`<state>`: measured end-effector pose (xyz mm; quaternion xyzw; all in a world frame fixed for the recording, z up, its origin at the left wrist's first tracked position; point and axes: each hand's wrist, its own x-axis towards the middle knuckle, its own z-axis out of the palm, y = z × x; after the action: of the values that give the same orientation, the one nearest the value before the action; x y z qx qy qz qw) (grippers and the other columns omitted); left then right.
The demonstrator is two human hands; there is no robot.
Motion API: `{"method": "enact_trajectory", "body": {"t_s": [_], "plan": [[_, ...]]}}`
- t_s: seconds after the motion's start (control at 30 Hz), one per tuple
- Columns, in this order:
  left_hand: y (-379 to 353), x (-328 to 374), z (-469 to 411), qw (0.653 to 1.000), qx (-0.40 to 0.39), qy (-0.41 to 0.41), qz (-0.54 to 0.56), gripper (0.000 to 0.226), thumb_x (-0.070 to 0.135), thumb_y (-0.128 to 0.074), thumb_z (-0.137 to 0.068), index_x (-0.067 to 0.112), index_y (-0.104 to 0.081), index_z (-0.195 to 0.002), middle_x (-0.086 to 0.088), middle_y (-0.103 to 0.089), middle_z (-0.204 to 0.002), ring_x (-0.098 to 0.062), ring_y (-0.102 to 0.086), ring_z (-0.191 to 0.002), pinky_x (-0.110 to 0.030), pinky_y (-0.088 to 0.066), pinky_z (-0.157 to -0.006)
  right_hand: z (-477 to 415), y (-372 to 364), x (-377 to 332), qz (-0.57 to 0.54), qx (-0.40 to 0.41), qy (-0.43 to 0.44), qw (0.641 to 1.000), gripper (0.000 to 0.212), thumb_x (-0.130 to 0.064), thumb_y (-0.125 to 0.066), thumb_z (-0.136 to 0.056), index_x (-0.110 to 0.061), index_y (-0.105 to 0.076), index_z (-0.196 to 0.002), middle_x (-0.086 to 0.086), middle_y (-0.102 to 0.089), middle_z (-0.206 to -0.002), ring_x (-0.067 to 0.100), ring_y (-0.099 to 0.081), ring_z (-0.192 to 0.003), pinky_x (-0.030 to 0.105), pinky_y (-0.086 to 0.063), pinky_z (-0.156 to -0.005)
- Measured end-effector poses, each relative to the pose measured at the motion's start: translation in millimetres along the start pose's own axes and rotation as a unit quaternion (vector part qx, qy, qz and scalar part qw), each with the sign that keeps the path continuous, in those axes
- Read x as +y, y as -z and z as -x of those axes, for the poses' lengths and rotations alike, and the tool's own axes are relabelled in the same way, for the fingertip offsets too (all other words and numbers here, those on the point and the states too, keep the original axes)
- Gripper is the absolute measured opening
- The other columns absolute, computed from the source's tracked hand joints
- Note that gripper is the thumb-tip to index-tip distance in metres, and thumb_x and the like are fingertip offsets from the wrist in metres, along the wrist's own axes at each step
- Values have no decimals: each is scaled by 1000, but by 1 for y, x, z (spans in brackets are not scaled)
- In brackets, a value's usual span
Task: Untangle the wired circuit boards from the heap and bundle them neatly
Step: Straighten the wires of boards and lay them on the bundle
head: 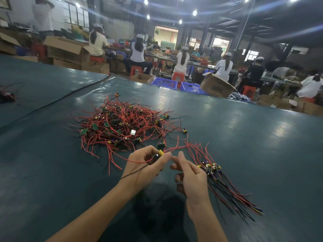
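Left hand (146, 165) pinches board (158, 154), heap (120, 124) just beyond

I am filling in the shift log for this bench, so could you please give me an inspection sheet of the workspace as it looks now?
Surface: dark green table mat, glossy, seam across its left part.
Job's things: tangled heap of red-wired boards mid-table; sorted bundle lying right of the hands; one board in hand.
Clutter: small dark wire tangle at the far left edge.
Grippers: left hand grips the board; right hand open beside it, holding nothing.
Cables: red and black leads trail from the held board.
Surroundings: seated workers, cardboard boxes, blue crates beyond the table.
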<state>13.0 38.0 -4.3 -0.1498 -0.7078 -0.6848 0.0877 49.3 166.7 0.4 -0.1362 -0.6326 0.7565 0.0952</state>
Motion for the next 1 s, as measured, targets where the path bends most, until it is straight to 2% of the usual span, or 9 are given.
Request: {"method": "enact_trajectory", "body": {"t_s": [0.17, 0.3, 0.4, 0.47, 0.57, 0.7, 0.77, 0.87, 1.0], "plan": [[3, -13, 3, 989, -53, -53, -129, 20, 35, -77, -80, 22, -62, -81, 7, -67, -62, -6, -60, -53, -25, -50, -55, 9, -8, 2, 50, -70, 35, 996, 26, -37, -67, -88, -22, -76, -68, -2, -67, -62, 8, -58, -54, 16, -43, -47], [4, -13, 7, 955, -74, -94, -271, 32, 52, -65, -75, 29, -59, -97, 9, -69, -73, -14, -65, -66, -37, -54, -64, 7, -7, 3, 50, -30, 57, 997, 14, -26, -73, -86, -21, -79, -74, 2, -74, -71, 15, -71, -66, 27, -56, -60], [4, -13, 8, 939, -92, -108, -313, 34, 53, -65, -80, 34, -59, -108, 12, -67, -77, -12, -63, -70, -34, -53, -69, 4, -4, 4, 79, 3, 80, 994, 19, -22, -70, -88, -27, -78, -72, -1, -74, -71, 14, -69, -65, 31, -58, -63], [4, -11, 9, 935, -116, -113, -316, 39, 56, -64, -83, 37, -57, -116, 21, -63, -75, -3, -60, -68, -28, -52, -70, -1, 0, 2, 69, 49, 79, 993, 20, -23, -64, -93, -20, -77, -78, 0, -70, -73, 14, -64, -57, 39, -58, -60], [7, -12, 7, 927, -111, -120, -339, 32, 49, -62, -87, 38, -57, -117, 26, -57, -73, 2, -56, -68, -26, -51, -70, -7, 11, -4, 28, 128, 95, 987, 15, -25, -56, -98, -16, -69, -100, 0, -60, -79, 8, -57, -47, 32, -54, -45], [14, -14, 3, 914, -55, -108, -387, 22, 43, -56, -91, 35, -61, -110, 26, -55, -71, 0, -53, -73, -28, -50, -72, -16, 33, -6, 253, 195, 191, 928, 33, -32, -56, -97, -16, -66, -124, -1, -58, -89, 7, -55, -67, 27, -46, -71], [19, -15, 0, 904, -25, -105, -414, 20, 42, -55, -91, 34, -62, -109, 23, -58, -78, -2, -57, -81, -29, -50, -73, -18, 42, -5, 353, 214, 193, 890, 37, -35, -58, -96, -17, -64, -128, -2, -54, -95, 12, -50, -74, 27, -35, -70], [30, -20, -8, 887, 1, -98, -452, 26, 39, -54, -92, 29, -62, -115, 17, -61, -105, -7, -54, -101, -26, -47, -81, -18, 49, -3, 460, 222, 140, 848, 38, -41, -58, -95, -25, -63, -129, -1, -59, -101, 22, -51, -88, 32, -35, -70], [46, -36, -18, 839, -15, -1, -543, 46, 44, -48, -94, 28, -48, -136, 1, -40, -146, -19, -33, -134, -39, -30, -109, -16, 50, -2, 509, 230, 136, 818, 43, -36, -62, -92, -24, -60, -133, 5, -65, -120, 33, -52, -111, 40, -40, -90]]}}
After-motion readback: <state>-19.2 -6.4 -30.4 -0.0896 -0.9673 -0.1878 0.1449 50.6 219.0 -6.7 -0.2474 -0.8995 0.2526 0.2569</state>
